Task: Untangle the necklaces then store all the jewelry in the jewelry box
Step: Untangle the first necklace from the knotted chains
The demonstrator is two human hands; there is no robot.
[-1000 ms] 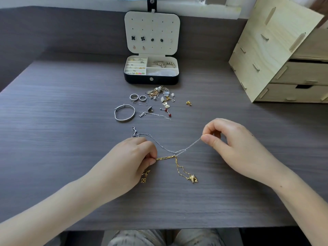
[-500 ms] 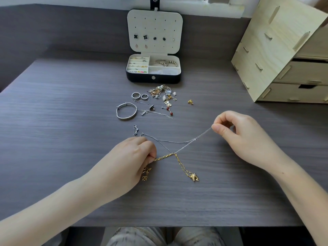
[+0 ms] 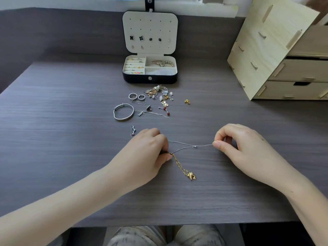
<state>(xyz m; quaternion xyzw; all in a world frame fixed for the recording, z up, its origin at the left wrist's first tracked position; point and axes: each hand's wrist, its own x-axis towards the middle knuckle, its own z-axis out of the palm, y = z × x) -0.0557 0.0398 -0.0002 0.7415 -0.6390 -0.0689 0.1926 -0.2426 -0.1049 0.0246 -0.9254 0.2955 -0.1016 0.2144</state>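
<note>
Pinches silver chain (image 3: pixel 184 144) w/ R hand (image 3: pixel 245 150): thumb + forefinger grip narrow, closed on chain end, other fingers curled. Holds gold chain (image 3: pixel 179 164) in L hand (image 3: pixel 142 157): grip closed tight on it at thumb tip, knuckles up. Both hands near front edge of surface (image 3: pixel 53 139), abt centre, apart, w/ silver chain strung between them in two strands joined at a small clasp or knot nearer R hand. Gold chain doubled, down from L thumb toward front edge, ending in gold pendant (image 3: pixel 191 175) flat on surface.

Just behind L hand: small silver charm (image 3: pixel 132 130). Further back, mid-surface: silver bangle (image 3: pixel 123 112), two rings (image 3: pixel 133 94), necklace w/ word pendant (image 3: pixel 141 113), red-bead bar (image 3: pixel 165 110), mixed heap of pieces (image 3: pixel 158 91), gold stud (image 3: pixel 187 101) off to R of heap.

At back edge, centre: jewelry box (image 3: pixel 150 79), open, lid (image 3: pixel 150 23) upright w/ earrings pinned on; ring rolls in L compartment, bracelets in back R compartment. Back R corner: wooden drawer unit (image 3: pixel 266 50).
</note>
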